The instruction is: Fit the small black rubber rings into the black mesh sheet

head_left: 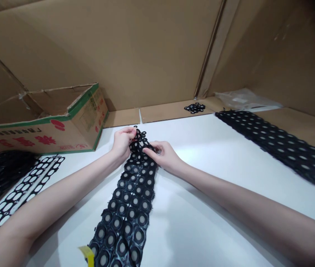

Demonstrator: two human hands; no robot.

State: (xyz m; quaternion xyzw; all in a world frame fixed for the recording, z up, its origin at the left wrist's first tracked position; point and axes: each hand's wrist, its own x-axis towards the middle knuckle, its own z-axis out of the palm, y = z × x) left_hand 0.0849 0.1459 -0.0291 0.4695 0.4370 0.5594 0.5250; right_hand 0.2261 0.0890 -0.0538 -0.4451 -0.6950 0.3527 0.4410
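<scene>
A long black rubber-like sheet covered in rows of rings with pale centres (pixel 131 200) runs up the middle of the white table. My left hand (pixel 122 142) pinches the thin ring strip at its far end, thumb and fingertips pressed together. From the other side, my right hand (pixel 165 156) grips the same end, thumb on top and fingers curled beneath. Between the two hands the ringed material is bunched and lifted a little. A piece of yellow tape (pixel 87 255) sticks out at the sheet's near left edge.
An open cardboard box (pixel 74 129) stands at the left, beside black plastic (pixel 4 174) and a black lattice strip (pixel 21 191). Small black rings (pixel 195 108) lie at the back. Another ringed sheet (pixel 282 144) and a clear plastic bag (pixel 246 98) lie right. Cardboard walls (pixel 146 55) enclose the table.
</scene>
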